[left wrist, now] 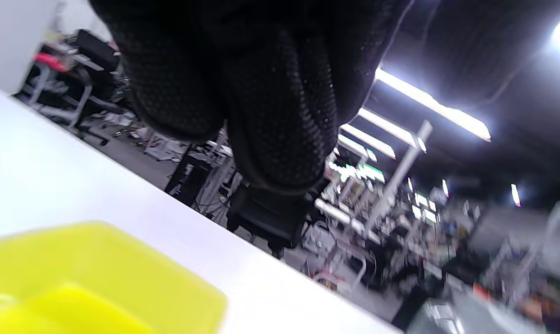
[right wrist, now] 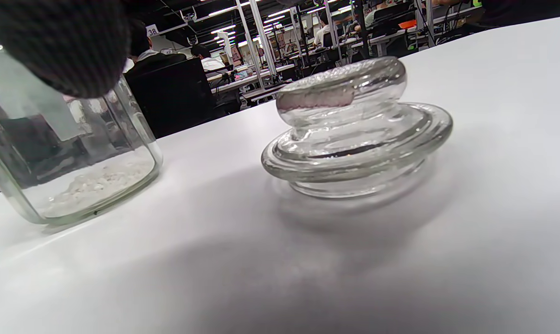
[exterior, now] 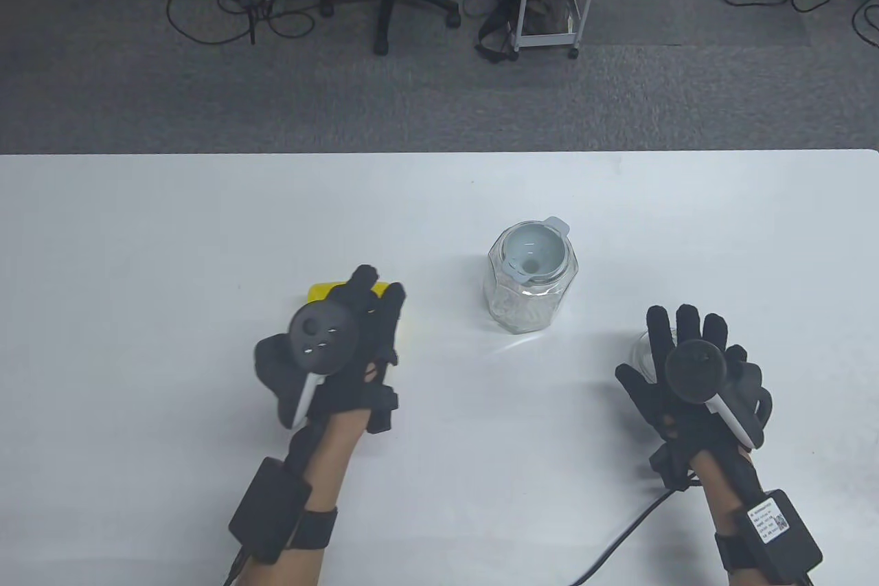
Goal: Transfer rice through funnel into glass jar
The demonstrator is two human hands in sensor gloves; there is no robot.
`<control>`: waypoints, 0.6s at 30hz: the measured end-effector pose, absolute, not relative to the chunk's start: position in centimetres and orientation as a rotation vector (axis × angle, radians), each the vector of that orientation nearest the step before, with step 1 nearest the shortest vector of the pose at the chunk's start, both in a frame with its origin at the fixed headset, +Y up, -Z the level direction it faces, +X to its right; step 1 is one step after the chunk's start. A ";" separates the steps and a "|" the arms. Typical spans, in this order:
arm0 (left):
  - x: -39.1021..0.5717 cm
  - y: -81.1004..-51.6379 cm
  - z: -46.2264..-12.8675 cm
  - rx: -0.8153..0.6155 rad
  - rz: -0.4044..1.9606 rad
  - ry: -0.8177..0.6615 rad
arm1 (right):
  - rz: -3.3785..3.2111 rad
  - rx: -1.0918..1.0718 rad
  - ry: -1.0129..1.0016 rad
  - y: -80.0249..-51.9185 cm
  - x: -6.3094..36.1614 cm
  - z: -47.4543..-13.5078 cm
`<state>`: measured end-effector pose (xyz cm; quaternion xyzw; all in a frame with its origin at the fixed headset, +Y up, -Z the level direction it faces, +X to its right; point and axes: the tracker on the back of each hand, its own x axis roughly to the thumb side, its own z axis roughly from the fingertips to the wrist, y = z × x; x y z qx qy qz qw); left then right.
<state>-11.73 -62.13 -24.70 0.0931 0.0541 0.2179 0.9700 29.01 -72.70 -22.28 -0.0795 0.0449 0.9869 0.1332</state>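
The glass jar (exterior: 530,289) stands on the white table (exterior: 172,235), and I take it as the landmark. A pale grey funnel (exterior: 534,248) sits in its mouth, so the jar is ready to receive. Through the wall of the jar, in the right wrist view, a thin layer of rice (right wrist: 96,183) already lies on the bottom — the transfer seems to be partly done, or maybe finished.

To the left of the jar, and a little nearer to the person, is a yellow container (exterior: 323,290). The left hand (exterior: 343,345) is above it, the fingers pointing down toward it. The left wrist view shows the yellow rim (left wrist: 108,273) under the dark fingertips (left wrist: 280,139) with table visible between them, so I judge the hand does not grip it now. Probably this container held the rice, and it is kept close to the jar for a short pouring way.

To the right of the jar lies the glass lid (right wrist: 354,130), knob up, put aside so the mouth is free. The right hand (exterior: 693,373) is spread flat above the lid, fingers open, holding nothing — I think it is placed to take the lid.
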 end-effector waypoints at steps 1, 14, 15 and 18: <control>-9.6 -62.2 -25.6 0.135 0.354 0.079 | 2.867 -0.223 0.133 -72.7 28.9 -22.2; -0.3 -65.7 -32.7 -0.220 0.314 0.177 | 2.915 -0.173 0.173 -73.0 28.1 -22.4; -0.1 -65.6 -32.8 -0.217 0.317 0.184 | 2.921 -0.167 0.184 -73.0 28.1 -22.4; 0.1 -65.2 -33.3 -0.192 0.307 0.199 | 2.924 -0.163 0.189 -73.0 28.0 -22.5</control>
